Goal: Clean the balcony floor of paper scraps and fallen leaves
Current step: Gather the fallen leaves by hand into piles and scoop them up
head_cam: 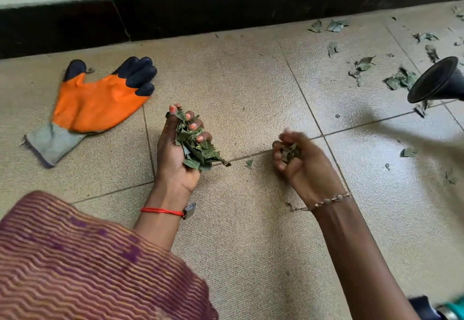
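I count two hands: left hand point(175, 159), right hand point(308, 169). Two leaf bunches: a larger leaf bunch point(198, 147), a smaller leaf bunch point(290, 152). One orange glove point(98, 103), one black cone point(437, 81), one red thread band point(162, 210), one beaded bracelet point(331, 198). Loose leaf scraps point(364, 63): over a dozen, too torn to count exactly.

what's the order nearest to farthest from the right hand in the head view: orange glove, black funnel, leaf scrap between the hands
From the right hand:
1. leaf scrap, just to its left
2. black funnel, far right
3. orange glove, far left
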The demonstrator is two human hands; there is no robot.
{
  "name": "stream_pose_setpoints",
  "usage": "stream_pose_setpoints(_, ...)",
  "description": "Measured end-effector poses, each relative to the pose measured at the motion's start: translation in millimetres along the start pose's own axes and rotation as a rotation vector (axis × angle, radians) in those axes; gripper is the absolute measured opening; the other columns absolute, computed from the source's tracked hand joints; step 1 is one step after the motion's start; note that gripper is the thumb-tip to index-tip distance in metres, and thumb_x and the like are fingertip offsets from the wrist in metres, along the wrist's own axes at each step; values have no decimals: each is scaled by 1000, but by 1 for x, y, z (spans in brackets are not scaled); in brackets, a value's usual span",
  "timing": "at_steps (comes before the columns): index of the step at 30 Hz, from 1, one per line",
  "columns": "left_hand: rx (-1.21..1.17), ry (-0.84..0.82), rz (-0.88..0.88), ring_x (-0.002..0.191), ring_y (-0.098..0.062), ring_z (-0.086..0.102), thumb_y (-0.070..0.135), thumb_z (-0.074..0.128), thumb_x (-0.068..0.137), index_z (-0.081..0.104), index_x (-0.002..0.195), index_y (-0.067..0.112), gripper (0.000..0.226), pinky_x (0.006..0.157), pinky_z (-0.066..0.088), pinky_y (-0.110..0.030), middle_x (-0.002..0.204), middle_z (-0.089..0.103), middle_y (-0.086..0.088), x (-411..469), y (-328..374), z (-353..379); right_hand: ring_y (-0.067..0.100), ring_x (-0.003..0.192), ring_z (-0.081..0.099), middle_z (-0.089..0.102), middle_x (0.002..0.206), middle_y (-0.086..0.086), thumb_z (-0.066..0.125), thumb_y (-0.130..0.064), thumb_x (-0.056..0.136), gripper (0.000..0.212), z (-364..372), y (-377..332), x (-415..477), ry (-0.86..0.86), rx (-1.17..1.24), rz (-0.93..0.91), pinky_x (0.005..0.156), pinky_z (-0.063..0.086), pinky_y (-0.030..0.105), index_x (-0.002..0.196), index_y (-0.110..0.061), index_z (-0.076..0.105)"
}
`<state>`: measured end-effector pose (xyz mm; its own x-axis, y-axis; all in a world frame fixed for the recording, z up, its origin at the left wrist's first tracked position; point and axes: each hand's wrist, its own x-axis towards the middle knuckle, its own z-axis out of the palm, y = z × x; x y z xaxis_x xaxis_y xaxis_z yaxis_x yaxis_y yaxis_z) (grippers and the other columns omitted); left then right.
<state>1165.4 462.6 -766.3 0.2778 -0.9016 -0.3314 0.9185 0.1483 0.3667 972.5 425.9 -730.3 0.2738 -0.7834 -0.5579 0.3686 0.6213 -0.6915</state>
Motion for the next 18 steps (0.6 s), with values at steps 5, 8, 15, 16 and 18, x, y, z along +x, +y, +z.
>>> stream_pose_setpoints(5,-7,12,26,53,-3,40,31,34,101,42,80,19,25,48,39,-14,71,43,7,-3,-1,5,3,55,56,66,61,-3,77,-6,71,12,6,19,-5,78,-764,-302,52,45,15,81,-12,74)
stream_pose_setpoints(8,-18,2,57,53,-2,42,28,39,96,43,80,20,18,46,39,-13,68,47,8,-7,-2,9,-1,66,57,65,70,-9,81,-11,68,19,8,27,-5,55,-1083,-459,62,41,6,86,-12,75)
stream_pose_setpoints(15,-47,-8,57,54,-3,44,28,46,87,44,82,19,10,46,40,-15,70,48,7,-6,-1,7,-4,64,50,59,72,-5,75,-4,74,9,12,34,-5,55,-1216,-590,64,36,0,82,-2,75)
stream_pose_setpoints(16,-44,-4,57,54,-3,44,28,44,90,44,82,19,11,46,40,-15,70,48,7,-5,-2,7,-4,63,49,60,73,-2,73,-3,75,6,12,35,-6,49,-1242,-617,64,36,-1,81,-1,74)
stream_pose_setpoints(18,-45,-6,52,54,-3,44,27,40,94,43,83,20,14,46,40,-15,70,48,8,-4,-2,5,0,63,48,62,76,6,69,-1,79,4,14,39,-8,39,-1323,-683,67,36,1,81,1,73)
